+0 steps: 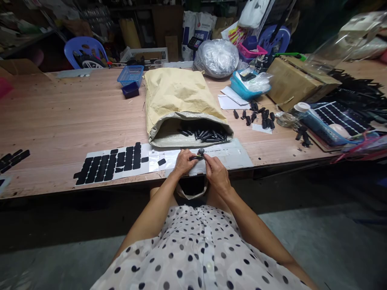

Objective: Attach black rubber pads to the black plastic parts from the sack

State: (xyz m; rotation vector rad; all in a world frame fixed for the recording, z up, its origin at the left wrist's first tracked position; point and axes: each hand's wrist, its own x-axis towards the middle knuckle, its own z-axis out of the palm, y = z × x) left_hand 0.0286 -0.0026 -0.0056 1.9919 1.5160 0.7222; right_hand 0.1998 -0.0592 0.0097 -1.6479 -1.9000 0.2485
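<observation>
At the table's front edge, my left hand (184, 162) is closed on a small black part (196, 158). My right hand (217, 173) is pinched against the other end of it, beside a dark rounded piece (201, 152); what its fingertips hold is too small to make out. Both hands are over a pale grey board (237, 155). Just beyond them, a tan paper sack (183, 88) lies with its mouth facing me and several slim black parts (210, 135) inside. Left of my hands is a white sheet of black rounded stickers (101, 167), with one loose black sticker (161, 162) nearer.
Blue baskets (130, 75) stand behind the sack. To the right are loose black parts (263, 117), a turquoise basket (246, 90), a cardboard box (298, 82) and a blue tray (328, 127). Below the table edge, an open bag (192, 196) hangs between my knees.
</observation>
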